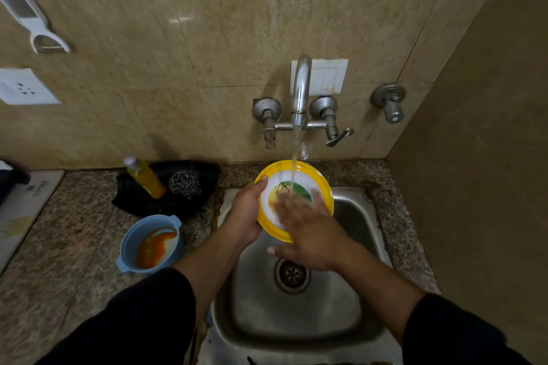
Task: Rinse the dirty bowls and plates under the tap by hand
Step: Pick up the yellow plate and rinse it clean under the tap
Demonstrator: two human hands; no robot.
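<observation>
A yellow-rimmed plate (296,170) with a white middle and a green and orange picture is held tilted over the steel sink (350,317). My left hand (247,212) grips its left rim. My right hand (305,232) lies flat on the plate's face, fingers spread and blurred, holding nothing. Water runs from the tap (300,92) onto the plate's middle. A blue bowl (148,241) smeared with orange sauce stands on the counter left of the sink.
A yellow soap bottle (145,176) and a steel scrubber (184,185) rest on a black cloth behind the bowl. Tap handles (333,130) stick out from the tiled wall. A brown side wall (474,157) closes the right. The drain (292,274) is open.
</observation>
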